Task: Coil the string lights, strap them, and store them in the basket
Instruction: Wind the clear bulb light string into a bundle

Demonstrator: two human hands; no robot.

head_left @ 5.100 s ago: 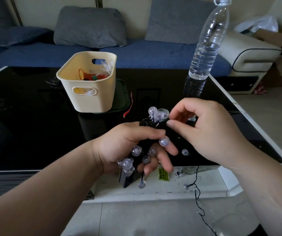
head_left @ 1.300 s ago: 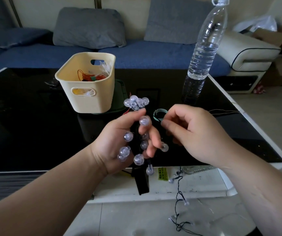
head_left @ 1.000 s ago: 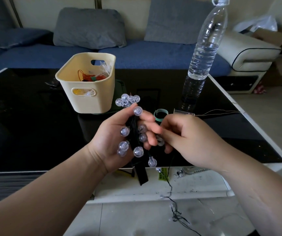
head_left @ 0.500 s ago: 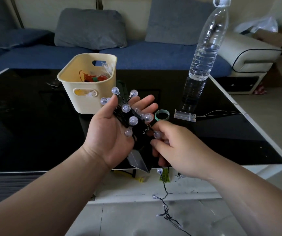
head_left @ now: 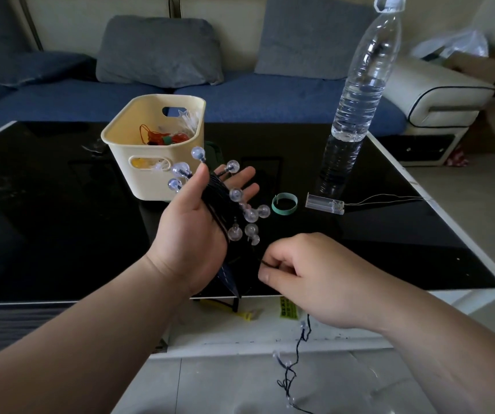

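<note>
The lights (head_left: 225,201) sit as a black coil round my left hand (head_left: 192,234). Its fingers (head_left: 244,176) stand straight and spread, thumb up, so the loops only ride on the palm. My right hand (head_left: 309,273), at 4 o'clock of it, pinches the wire between thumb and forefinger. From there the tail (head_left: 291,375) drops at 6 o'clock toward the floor, not yet wound.

I judge the wire light, thin and limp. It could slide off the palm if the tension goes slack. The clear bulbs look likely to snag and may be brittle, so I would take hold on bare wire between bulbs, never on a bulb.

The green strap (head_left: 284,204) lies on the table (head_left: 46,219) at 3 o'clock of the coil, and the basket (head_left: 150,162) stands at 11 o'clock.
</note>
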